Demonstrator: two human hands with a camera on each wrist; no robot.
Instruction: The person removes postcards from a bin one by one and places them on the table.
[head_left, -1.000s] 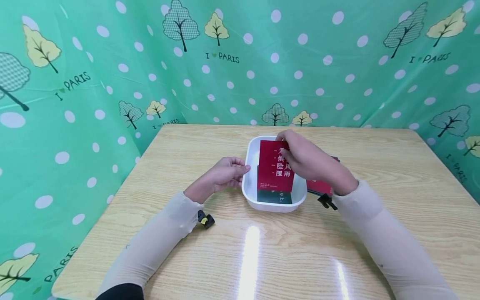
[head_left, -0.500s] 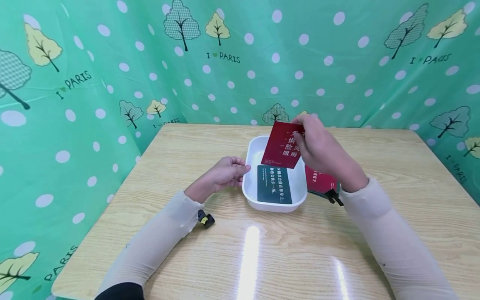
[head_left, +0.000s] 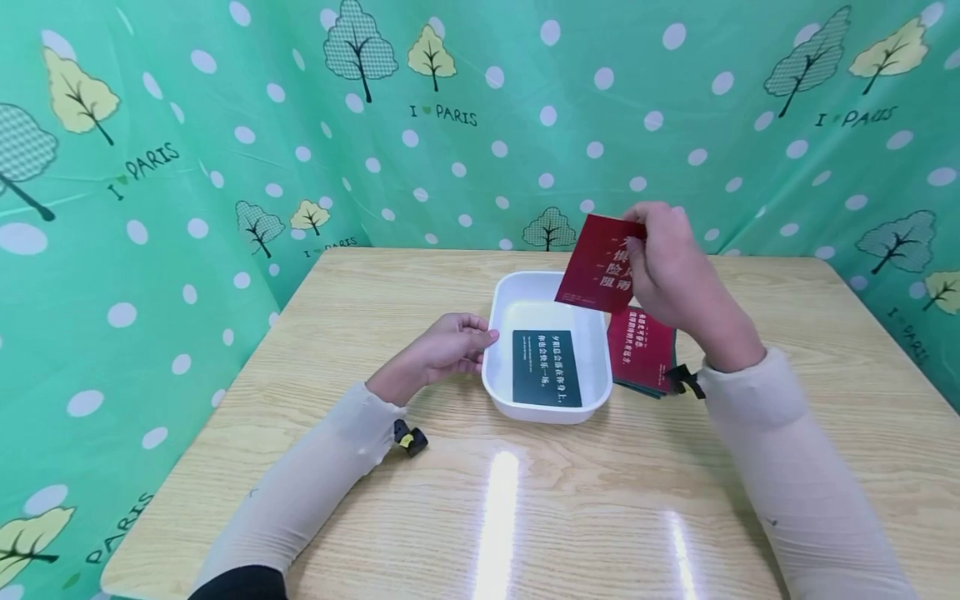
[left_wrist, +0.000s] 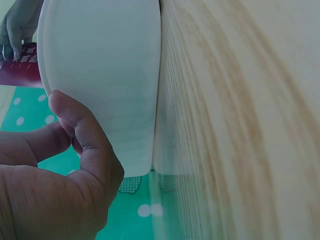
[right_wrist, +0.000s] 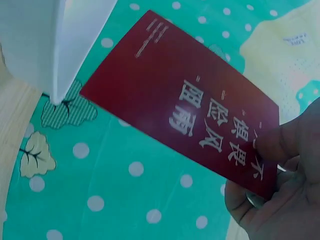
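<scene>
My right hand [head_left: 671,262] pinches a red card [head_left: 596,265] with white characters, tilted above the right rear corner of a white plastic tub [head_left: 531,287]. The same red card [right_wrist: 165,95] fills the middle of the right wrist view, thumb on its printed face. Inside the tub, flat on the bottom, lies a dark green card [head_left: 546,368] with white writing. At the tub's left side, my left hand [head_left: 450,346] pinches the rim between thumb and fingers. In the left wrist view the thumb of the left hand [left_wrist: 75,165] lies against the tub's outer wall [left_wrist: 105,90].
Right of the tub, below my right hand, lies a stack of cards [head_left: 643,354] with a red one on top and dark green edges beneath. The wooden table [head_left: 420,517] ends at a green patterned curtain [head_left: 465,158] behind.
My right hand has lifted the red card up and to the right, out of the tub, uncovering the green card inside and more of the stack. The left hand stays on the rim.
</scene>
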